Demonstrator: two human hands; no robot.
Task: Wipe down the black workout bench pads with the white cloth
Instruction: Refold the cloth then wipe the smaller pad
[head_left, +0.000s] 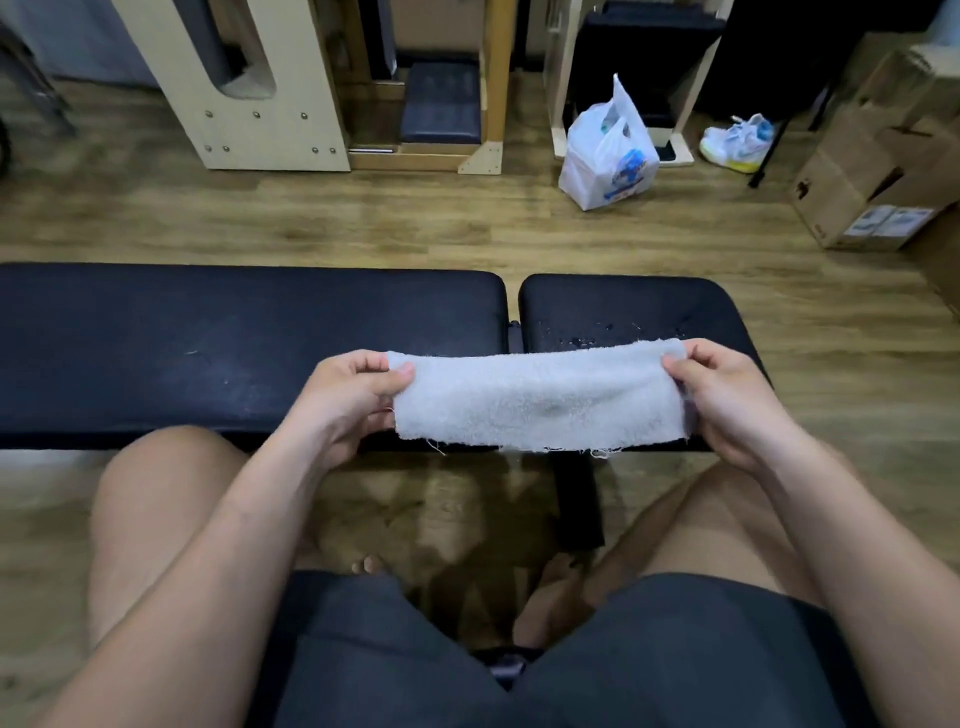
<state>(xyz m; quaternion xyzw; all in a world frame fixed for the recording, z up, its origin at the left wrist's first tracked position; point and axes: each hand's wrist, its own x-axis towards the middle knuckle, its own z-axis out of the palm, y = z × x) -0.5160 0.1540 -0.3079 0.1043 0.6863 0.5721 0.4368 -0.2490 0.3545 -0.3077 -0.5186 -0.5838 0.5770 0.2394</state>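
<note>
Both hands pinch the white cloth taut: left hand, right hand. Cloth held above the short pad, droplets there; long pad alongside.

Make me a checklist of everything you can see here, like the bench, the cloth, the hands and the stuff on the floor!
Surface: long black pad and short black pad side by side, narrow gap between; droplets on the short one.
Job's things: white cloth stretched flat above the pads, edges frayed.
Clutter: plastic bag, sneaker, cardboard boxes on the floor.
Hands: left hand and right hand each pinch one cloth end.
Cables: nothing seen.
Surroundings: wood floor, wooden frames behind.
</note>
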